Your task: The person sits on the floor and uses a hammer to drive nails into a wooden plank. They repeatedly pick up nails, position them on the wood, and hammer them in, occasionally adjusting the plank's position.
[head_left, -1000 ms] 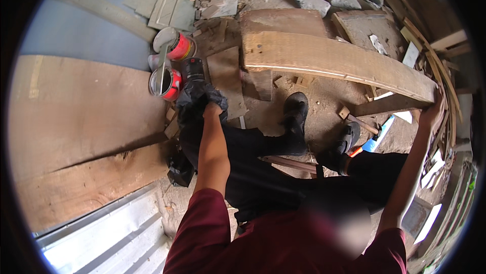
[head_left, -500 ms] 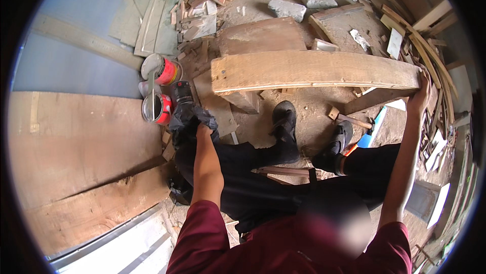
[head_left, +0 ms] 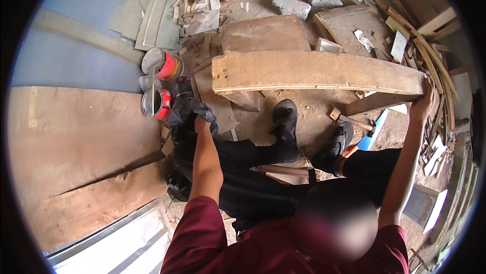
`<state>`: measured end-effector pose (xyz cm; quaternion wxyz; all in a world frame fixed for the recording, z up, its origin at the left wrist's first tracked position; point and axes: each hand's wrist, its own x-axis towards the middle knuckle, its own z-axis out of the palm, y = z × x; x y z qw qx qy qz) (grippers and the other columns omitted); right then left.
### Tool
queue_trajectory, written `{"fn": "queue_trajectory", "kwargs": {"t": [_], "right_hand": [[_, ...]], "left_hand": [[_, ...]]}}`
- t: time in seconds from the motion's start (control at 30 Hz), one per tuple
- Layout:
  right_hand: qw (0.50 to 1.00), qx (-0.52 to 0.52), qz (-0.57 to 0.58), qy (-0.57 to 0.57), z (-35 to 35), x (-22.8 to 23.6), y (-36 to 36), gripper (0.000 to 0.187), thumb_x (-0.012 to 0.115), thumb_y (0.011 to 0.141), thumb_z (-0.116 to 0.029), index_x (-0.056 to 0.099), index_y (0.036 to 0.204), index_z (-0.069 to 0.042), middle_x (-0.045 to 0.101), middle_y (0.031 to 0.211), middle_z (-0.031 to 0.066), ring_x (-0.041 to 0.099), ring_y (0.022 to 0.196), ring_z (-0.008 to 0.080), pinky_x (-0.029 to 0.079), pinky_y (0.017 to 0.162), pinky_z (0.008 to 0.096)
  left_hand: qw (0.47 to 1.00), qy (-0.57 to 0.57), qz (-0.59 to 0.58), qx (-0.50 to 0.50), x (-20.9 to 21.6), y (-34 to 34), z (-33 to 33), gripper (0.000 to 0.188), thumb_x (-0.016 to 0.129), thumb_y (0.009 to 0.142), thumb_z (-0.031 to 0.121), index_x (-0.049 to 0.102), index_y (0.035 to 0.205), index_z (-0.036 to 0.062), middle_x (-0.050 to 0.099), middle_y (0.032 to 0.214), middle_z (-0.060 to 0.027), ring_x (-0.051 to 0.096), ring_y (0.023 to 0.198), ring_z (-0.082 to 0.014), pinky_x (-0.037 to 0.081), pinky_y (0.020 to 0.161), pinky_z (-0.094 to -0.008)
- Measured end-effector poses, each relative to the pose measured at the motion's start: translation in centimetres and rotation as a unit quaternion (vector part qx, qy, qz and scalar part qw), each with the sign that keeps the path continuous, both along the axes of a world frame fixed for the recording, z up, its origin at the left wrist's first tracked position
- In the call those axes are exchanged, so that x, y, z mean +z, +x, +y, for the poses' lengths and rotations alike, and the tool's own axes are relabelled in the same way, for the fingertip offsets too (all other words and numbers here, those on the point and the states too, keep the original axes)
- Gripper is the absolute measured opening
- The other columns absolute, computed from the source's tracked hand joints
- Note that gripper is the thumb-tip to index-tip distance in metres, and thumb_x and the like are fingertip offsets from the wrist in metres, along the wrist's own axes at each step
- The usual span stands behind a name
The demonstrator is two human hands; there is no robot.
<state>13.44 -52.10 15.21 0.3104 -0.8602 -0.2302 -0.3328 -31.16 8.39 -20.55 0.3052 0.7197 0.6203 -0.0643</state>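
A long, thick wooden board [head_left: 314, 71] lies crosswise in front of me, resting on wood pieces. My right hand [head_left: 424, 103] grips its right end, with the fingers curled up at the end edge. To the left, my left hand [head_left: 201, 123] goes into a crumpled black plastic bag [head_left: 185, 114], so its fingers are hidden. A black cylindrical thing with a small red mark [head_left: 182, 86] pokes out of the bag's far side. Just left of the bag are an open red can [head_left: 164, 104] and another red can [head_left: 169, 66], with a flat strip across them.
Between the board and my right foot lies a hammer [head_left: 354, 121], near a blue-and-white handsaw [head_left: 374, 132] with an orange part. Rough stone blocks [head_left: 291, 7] and wood scraps [head_left: 200, 15] litter the far floor. A plywood sheet [head_left: 86, 142] stands at the left; long strips [head_left: 430, 66] pile up at the right.
My left hand has shifted slightly away from me at the bag. My right hand stays on the board's end, and the whole view has moved a little.
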Motion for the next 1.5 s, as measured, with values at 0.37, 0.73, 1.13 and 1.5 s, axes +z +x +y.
{"fn": "queue_trajectory", "kwargs": {"t": [0.37,0.73,1.13,1.5], "right_hand": [[0.998,0.018,0.037,0.052,0.1,-1.2,1.2,0.036,0.045,0.097,-0.009,0.057,0.13,-0.004,0.055,0.138,0.0175,0.051,0.129,0.0306,0.038,0.11,0.0385],[0.995,-0.027,-0.038,-0.09,-1.9,-0.7,0.7,0.053,0.046,0.079,0.012,0.055,0.128,-0.002,0.057,0.134,0.0182,0.052,0.128,0.0337,0.04,0.109,0.0405],[0.993,-0.019,-0.058,-0.104,-1.2,-1.3,2.2,0.04,0.048,0.09,-0.002,0.056,0.13,-0.003,0.056,0.134,0.0185,0.054,0.126,0.0329,0.042,0.107,0.0403],[0.996,-0.005,-0.02,-0.092,-3.4,-2.3,3.3,0.048,0.055,0.088,0.001,0.053,0.135,-0.004,0.061,0.13,0.0171,0.059,0.119,0.0268,0.046,0.102,0.0388]], "left_hand": [[0.98,-0.021,0.082,-0.181,-5.0,-1.5,3.0,0.057,0.052,0.087,0.041,0.053,0.135,0.0089,0.052,0.138,-0.0193,0.05,0.128,-0.0361,0.042,0.105,-0.0428],[0.902,-0.01,0.181,-0.392,-8.4,0.6,2.1,0.052,0.045,0.095,0.026,0.045,0.142,0.0048,0.043,0.15,-0.0156,0.044,0.135,-0.0324,0.037,0.112,-0.0396],[0.989,-0.029,0.139,-0.046,2.8,0.7,-3.7,0.072,0.059,0.084,0.061,0.056,0.135,0.0109,0.059,0.136,-0.0097,0.058,0.123,-0.0272,0.05,0.094,-0.0436],[0.984,-0.073,0.158,0.017,5.0,0.0,-3.1,0.043,0.056,0.093,0.026,0.057,0.131,0.0065,0.054,0.141,-0.0127,0.052,0.129,-0.0305,0.043,0.101,-0.0474]]}}
